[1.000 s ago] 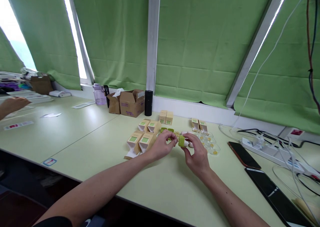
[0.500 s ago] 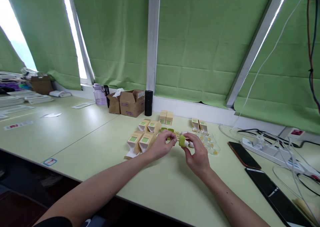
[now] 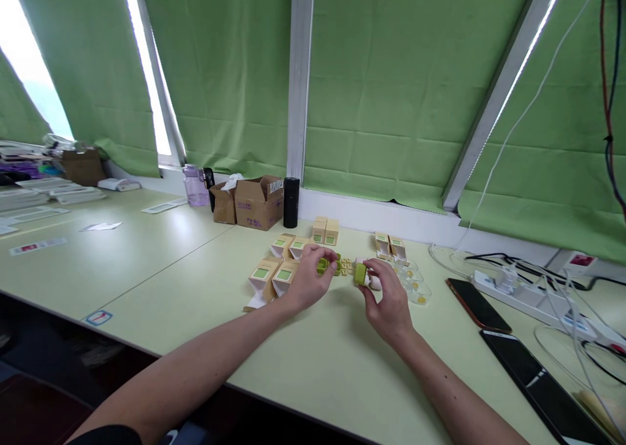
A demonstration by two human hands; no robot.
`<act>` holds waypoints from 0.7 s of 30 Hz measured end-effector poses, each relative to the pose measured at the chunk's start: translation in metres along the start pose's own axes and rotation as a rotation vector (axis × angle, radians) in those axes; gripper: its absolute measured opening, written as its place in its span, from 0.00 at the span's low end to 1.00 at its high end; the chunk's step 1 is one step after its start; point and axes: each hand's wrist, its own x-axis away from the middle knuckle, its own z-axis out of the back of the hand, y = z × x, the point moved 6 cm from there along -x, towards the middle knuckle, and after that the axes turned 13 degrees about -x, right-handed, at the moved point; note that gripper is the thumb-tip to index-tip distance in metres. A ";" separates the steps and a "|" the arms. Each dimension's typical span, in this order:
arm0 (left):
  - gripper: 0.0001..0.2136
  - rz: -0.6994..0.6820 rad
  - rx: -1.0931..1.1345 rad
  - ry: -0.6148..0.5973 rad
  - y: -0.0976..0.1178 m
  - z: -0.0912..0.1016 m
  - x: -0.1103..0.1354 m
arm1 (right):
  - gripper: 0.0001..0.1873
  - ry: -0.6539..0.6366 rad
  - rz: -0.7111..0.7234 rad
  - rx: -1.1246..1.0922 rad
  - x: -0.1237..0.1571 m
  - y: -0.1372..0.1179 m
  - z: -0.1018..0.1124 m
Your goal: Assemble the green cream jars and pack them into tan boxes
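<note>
My right hand [image 3: 386, 298] pinches a small green-capped white bottle [image 3: 362, 275] just above the pale green table [image 3: 313, 360]. My left hand [image 3: 308, 278] has its fingers closed on a green cap [image 3: 323, 265] lying by a cluster of small yellow pieces [image 3: 346, 265]. Left of that hand lie several tan cartons with green labels [image 3: 274, 272], some with open flaps. More upright cartons [image 3: 325, 231] stand behind, and two others [image 3: 390, 245] behind my right hand. Clear plastic trays with yellow dots [image 3: 413, 282] lie to the right.
Brown cardboard boxes [image 3: 257, 201], a black cylinder [image 3: 290, 202] and a purple bottle [image 3: 195, 185] stand along the window sill. Two phones [image 3: 476, 303] [image 3: 542, 380], a white power strip [image 3: 528, 295] and tangled cables lie at the right. Papers lie at far left.
My left hand moved away from the bottle and back to the green cap on the table. The other person's hand at far left is gone.
</note>
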 end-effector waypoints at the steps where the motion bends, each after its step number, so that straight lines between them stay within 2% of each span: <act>1: 0.05 -0.051 -0.010 0.005 0.004 0.001 0.001 | 0.26 -0.016 0.002 0.010 0.000 -0.001 -0.001; 5: 0.17 -0.248 -0.037 -0.047 0.023 0.001 0.007 | 0.30 -0.070 0.034 0.036 0.000 -0.006 -0.004; 9: 0.26 -0.341 -0.055 -0.124 0.032 -0.003 0.011 | 0.30 -0.073 0.090 0.013 0.000 -0.010 -0.004; 15: 0.25 -0.375 -0.070 -0.122 0.030 -0.006 0.011 | 0.20 -0.097 0.168 0.035 -0.001 -0.014 -0.004; 21: 0.21 -0.373 -0.082 -0.092 0.030 -0.004 0.010 | 0.22 -0.104 0.222 0.094 0.001 -0.015 -0.005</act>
